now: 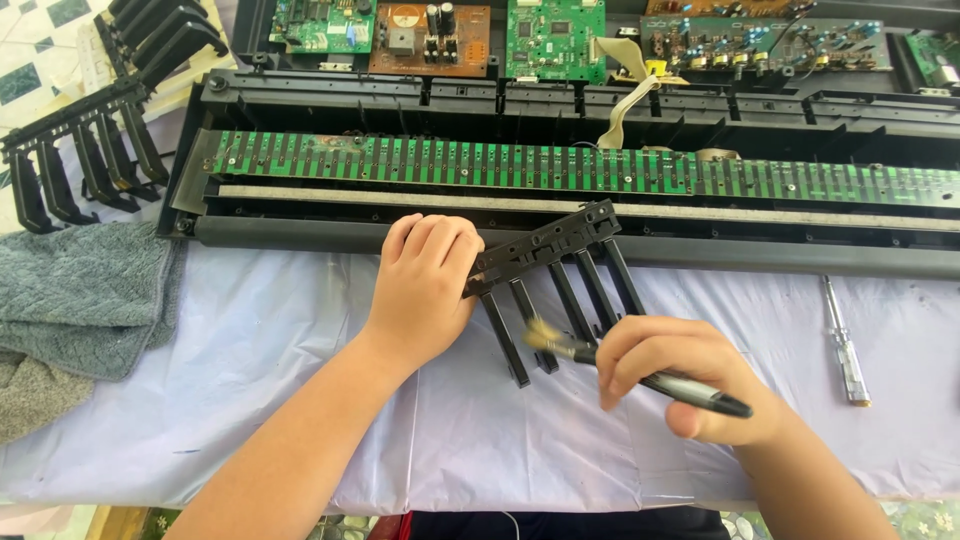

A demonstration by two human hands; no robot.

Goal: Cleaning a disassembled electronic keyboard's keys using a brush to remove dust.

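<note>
White-clothed bench, left hand (420, 285) gripping black five-pronged key block (555, 285), right hand (690, 375) closed around small brush (640, 370).

— What lies off to the right?
— A screwdriver (846, 345), flat on the pale cloth (300, 330) covering the tabletop.
— And left?
— A grey towel (80, 290), bunched, with loose sets of black keys (70, 165) behind it.
— Further back?
— An opened keyboard chassis (560, 100), a long green contact strip (560, 168), and several circuit boards (555, 38).
</note>
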